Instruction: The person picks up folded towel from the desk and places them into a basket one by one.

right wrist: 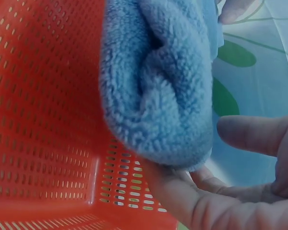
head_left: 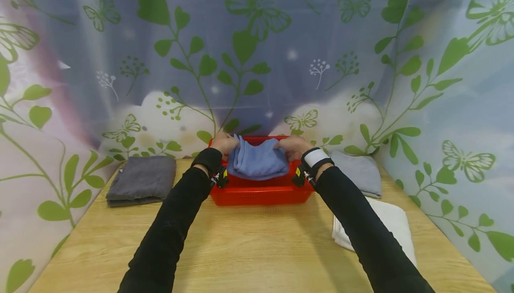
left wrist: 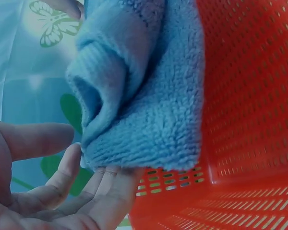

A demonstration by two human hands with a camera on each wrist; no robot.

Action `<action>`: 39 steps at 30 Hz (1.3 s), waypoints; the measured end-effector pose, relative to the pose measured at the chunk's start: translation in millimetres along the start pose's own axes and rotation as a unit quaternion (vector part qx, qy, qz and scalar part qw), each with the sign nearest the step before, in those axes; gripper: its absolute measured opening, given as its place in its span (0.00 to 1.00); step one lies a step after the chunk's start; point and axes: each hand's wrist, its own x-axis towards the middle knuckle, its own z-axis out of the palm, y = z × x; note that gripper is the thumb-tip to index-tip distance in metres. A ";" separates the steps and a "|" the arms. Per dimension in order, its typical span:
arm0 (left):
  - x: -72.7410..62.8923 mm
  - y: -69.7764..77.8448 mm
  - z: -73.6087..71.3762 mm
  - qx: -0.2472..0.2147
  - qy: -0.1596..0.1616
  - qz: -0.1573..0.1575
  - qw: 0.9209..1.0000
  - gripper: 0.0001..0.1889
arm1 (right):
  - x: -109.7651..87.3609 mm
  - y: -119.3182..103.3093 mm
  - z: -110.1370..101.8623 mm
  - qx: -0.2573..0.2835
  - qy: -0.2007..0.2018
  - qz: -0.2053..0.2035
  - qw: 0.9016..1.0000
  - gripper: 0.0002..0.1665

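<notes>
On the table (head_left: 241, 248), a red basket (head_left: 261, 196) sat between dark gray cloth (head_left: 144, 179), left, and light gray cloth (head_left: 359, 172), right. Folded blue towel (head_left: 260, 161) was at the basket's opening, between left hand (head_left: 223, 143) and right hand (head_left: 295, 145). Grip was loose and part open both sides: fingers touched the towel's ends, thumbs stood clear.

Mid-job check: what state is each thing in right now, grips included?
Blue towel: folded, layers a bit rumpled.
Left grip: fingers on one end of the towel, thumb apart.
Right grip: fingers on the towel's other end.
Red basket: upright, open on top.
Dark gray cloth: folded, lying flat.
Light gray cloth: lying flat, apparently folded.
White cloth: folded, lying flat.
</notes>
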 end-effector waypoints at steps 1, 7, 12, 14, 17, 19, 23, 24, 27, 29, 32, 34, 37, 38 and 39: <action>0.4 -0.5 0.6 -0.006 -0.003 -0.007 1.000 0.09 | 1.0 0.6 -0.2 -0.004 -0.002 0.002 1.000 0.45; 1.2 -4.0 4.6 -0.019 -0.026 -0.034 0.999 0.06 | 3.2 2.5 -2.1 -0.045 0.002 0.014 0.999 0.41; -3.3 -3.7 4.2 -0.009 -0.041 -0.031 0.999 0.06 | -4.8 0.0 -4.5 -0.040 0.021 0.036 0.998 0.39; -6.6 -1.2 3.5 0.020 -0.032 -0.010 0.999 0.04 | -9.4 -2.0 -5.9 -0.062 0.019 0.031 0.997 0.36; -11.6 2.9 3.4 0.053 -0.012 0.028 0.998 0.12 | -16.0 -5.3 -7.7 -0.093 0.008 0.024 0.995 0.34; -14.4 5.0 4.1 0.061 0.000 0.053 0.997 0.17 | -18.5 -6.5 -8.6 -0.101 -0.001 0.021 0.995 0.34; -16.8 5.4 7.6 0.069 0.029 0.094 0.993 0.19 | -20.6 -4.9 -10.6 -0.097 0.006 0.023 0.995 0.35; -17.1 5.0 8.6 0.074 0.039 0.101 0.991 0.19 | -20.0 -3.6 -11.3 -0.093 0.010 0.025 0.995 0.35; -17.0 4.1 10.4 0.078 0.056 0.112 0.989 0.15 | -17.1 0.9 -14.9 -0.084 0.018 0.027 0.996 0.35; -17.4 3.6 10.4 0.075 0.061 0.109 0.989 0.13 | -15.3 3.7 -17.3 -0.078 0.019 0.026 0.996 0.35; -17.9 2.0 9.2 0.073 0.063 0.101 0.990 0.11 | -14.6 7.1 -20.9 -0.068 0.021 0.026 0.997 0.36; -18.1 -0.3 7.5 0.074 0.066 0.099 0.990 0.11 | -15.5 8.4 -22.9 -0.065 0.019 0.024 0.997 0.36; -17.0 -4.6 3.9 0.081 0.073 0.103 0.989 0.08 | -18.1 8.3 -26.9 -0.064 0.021 0.021 0.997 0.35; -16.3 -5.9 2.4 0.083 0.076 0.106 0.988 0.08 | -19.6 7.8 -28.1 -0.064 0.024 0.019 0.997 0.35; -16.0 -6.9 0.5 0.084 0.076 0.109 0.988 0.07 | -20.7 7.4 -29.6 -0.066 0.029 0.016 0.997 0.35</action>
